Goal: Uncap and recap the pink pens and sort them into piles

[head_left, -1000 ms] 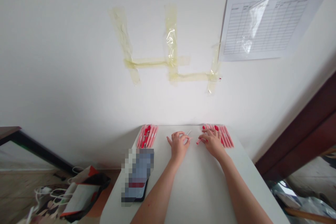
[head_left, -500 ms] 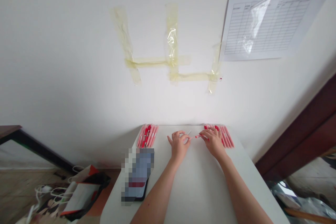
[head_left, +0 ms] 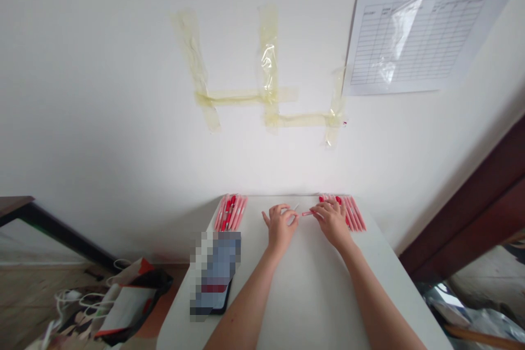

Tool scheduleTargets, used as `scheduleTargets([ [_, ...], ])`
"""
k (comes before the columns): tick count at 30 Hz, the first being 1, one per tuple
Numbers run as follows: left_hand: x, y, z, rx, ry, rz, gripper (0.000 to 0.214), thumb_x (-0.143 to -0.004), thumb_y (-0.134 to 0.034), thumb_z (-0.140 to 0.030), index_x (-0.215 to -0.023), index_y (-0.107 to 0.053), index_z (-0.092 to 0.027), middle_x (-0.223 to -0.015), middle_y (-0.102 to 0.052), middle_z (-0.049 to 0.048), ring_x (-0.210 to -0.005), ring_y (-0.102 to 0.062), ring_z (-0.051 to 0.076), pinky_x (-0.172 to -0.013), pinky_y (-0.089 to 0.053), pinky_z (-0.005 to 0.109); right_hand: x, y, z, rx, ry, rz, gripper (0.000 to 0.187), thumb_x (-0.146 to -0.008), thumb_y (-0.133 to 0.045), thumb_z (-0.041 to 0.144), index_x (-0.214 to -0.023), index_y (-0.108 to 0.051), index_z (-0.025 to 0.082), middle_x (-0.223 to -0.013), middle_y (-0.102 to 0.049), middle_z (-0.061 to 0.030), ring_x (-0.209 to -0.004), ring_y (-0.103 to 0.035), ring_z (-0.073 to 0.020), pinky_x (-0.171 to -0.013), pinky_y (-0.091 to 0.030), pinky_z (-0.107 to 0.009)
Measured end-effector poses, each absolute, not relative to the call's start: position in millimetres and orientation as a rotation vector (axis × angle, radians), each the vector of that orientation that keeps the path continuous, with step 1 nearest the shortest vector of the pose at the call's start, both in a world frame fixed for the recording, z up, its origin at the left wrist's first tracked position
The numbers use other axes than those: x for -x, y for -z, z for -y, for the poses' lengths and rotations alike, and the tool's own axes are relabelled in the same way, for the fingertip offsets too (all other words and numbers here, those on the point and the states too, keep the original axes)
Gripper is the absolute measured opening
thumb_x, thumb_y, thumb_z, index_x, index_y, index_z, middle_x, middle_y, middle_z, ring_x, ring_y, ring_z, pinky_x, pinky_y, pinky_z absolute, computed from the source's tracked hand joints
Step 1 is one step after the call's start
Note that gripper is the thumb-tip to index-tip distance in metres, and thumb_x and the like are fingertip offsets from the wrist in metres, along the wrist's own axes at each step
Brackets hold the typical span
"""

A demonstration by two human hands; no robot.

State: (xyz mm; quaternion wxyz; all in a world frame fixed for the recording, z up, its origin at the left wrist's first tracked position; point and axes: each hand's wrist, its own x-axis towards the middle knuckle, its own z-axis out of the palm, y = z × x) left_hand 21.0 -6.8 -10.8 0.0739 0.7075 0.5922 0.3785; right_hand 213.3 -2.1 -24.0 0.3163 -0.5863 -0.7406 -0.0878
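My right hand (head_left: 331, 220) pinches a thin pink-red pen (head_left: 307, 213), its end pointing left toward my other hand. Facing it across a small gap, my left hand (head_left: 281, 227) has thumb and forefinger brought together in a pinch, the other fingers raised. Whatever lies between those fingertips is too small to make out. Just beyond them a thin whitish stick (head_left: 296, 206) shows, partly hidden by the fingers. Beside my right hand lies a row of pink and red pens (head_left: 356, 213), partly covered by it. A second bunch of pens (head_left: 231, 212) lies at the table's far left corner.
The white table (head_left: 315, 295) meets the wall at its far edge. A phone (head_left: 217, 276), blurred out, lies along the left side. Bags and cables (head_left: 123, 301) are on the floor at left. A printed sheet (head_left: 414, 38) and yellowish tape (head_left: 269, 54) are on the wall.
The pen in my right hand has shifted slightly left, with more of it showing, closer to my left fingertips. Both hands have otherwise hardly moved.
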Motion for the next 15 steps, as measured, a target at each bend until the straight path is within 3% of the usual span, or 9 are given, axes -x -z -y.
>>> scheduleTargets([
  [6, -21.9, 6.6, 9.0, -2.121, -1.114, -1.777, 0.008, -0.083, -0.069, -0.032, -0.089, -0.074, -0.033, -0.116, -0.063, 0.002, -0.12, -0.051, 0.023, -0.115, -0.012, 0.069, -206.9, 21.6, 5.2, 1.506, 0.19, 1.988, 0.024, -0.095, -0.049, 0.032, -0.107, -0.07, 0.033, -0.107, -0.07, -0.0048, -0.116, -0.051, -0.0281, -0.111, -0.017, -0.066],
  [15, -19.1, 2.1, 9.3, -2.133, -1.195, -1.763, 0.01, -0.085, -0.067, -0.036, -0.09, -0.075, -0.035, -0.113, -0.066, 0.0012, -0.115, -0.054, 0.021, -0.117, -0.013, 0.061, -195.4, 15.0, 11.2, 1.431, 0.089, 2.026, 0.026, -0.097, -0.046, 0.034, -0.105, -0.071, 0.033, -0.101, -0.073, -0.0041, -0.11, -0.058, -0.0251, -0.115, -0.01, -0.063],
])
